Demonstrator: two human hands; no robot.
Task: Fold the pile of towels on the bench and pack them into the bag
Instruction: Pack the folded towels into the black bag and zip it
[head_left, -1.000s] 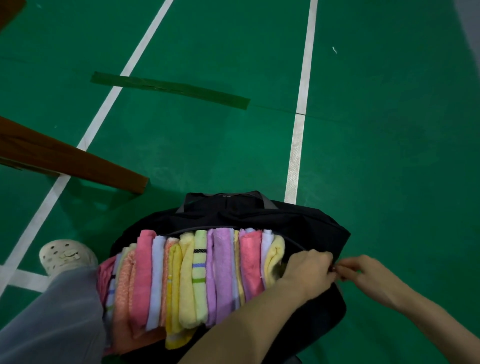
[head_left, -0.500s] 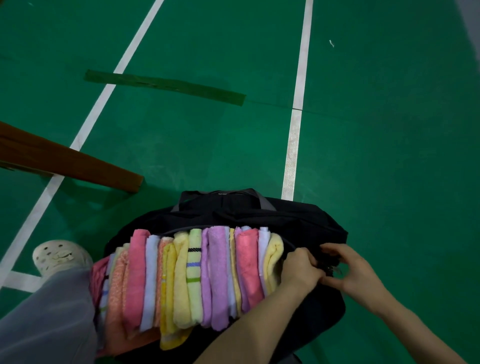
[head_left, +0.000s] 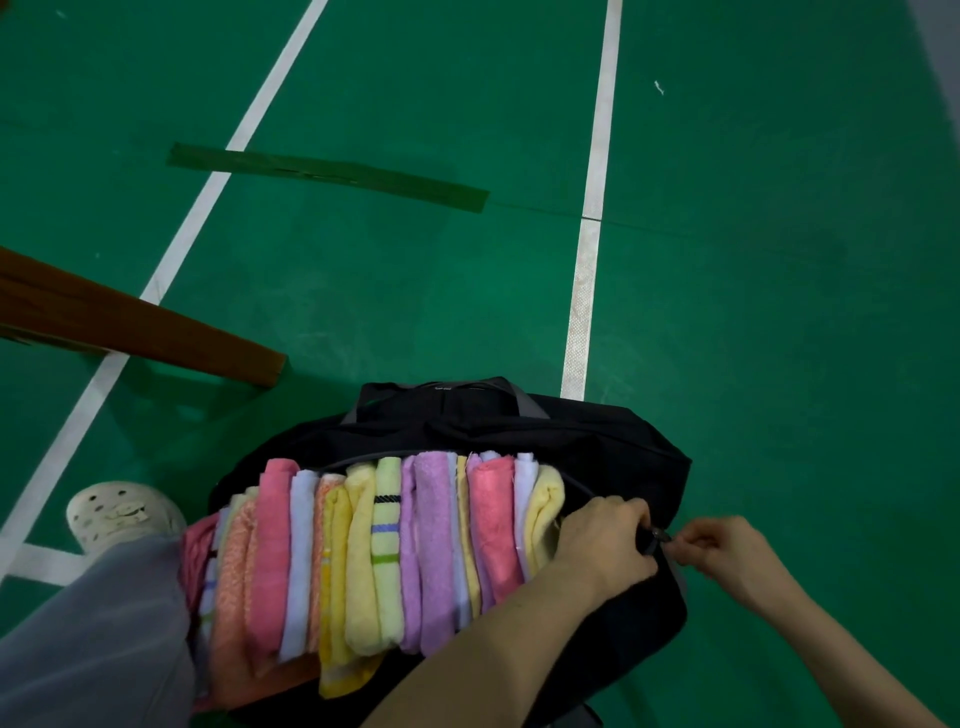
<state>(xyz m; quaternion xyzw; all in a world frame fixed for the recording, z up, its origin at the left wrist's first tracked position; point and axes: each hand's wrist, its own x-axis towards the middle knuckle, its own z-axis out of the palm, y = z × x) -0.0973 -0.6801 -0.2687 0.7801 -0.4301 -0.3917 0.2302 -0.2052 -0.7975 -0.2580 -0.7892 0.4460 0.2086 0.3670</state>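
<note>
Folded towels (head_left: 395, 545) are packed in a row inside a black bag (head_left: 597, 441). Just beside the end towel, the bag's edge is gripped by the left hand (head_left: 605, 538); its zipper pull (head_left: 655, 535) is pinched by the right hand (head_left: 727, 551).

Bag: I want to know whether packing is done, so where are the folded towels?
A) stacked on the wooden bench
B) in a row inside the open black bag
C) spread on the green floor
B: the towels stand side by side in the open black bag, whose right end the left hand grips while the right hand pinches the zipper pull.
</note>
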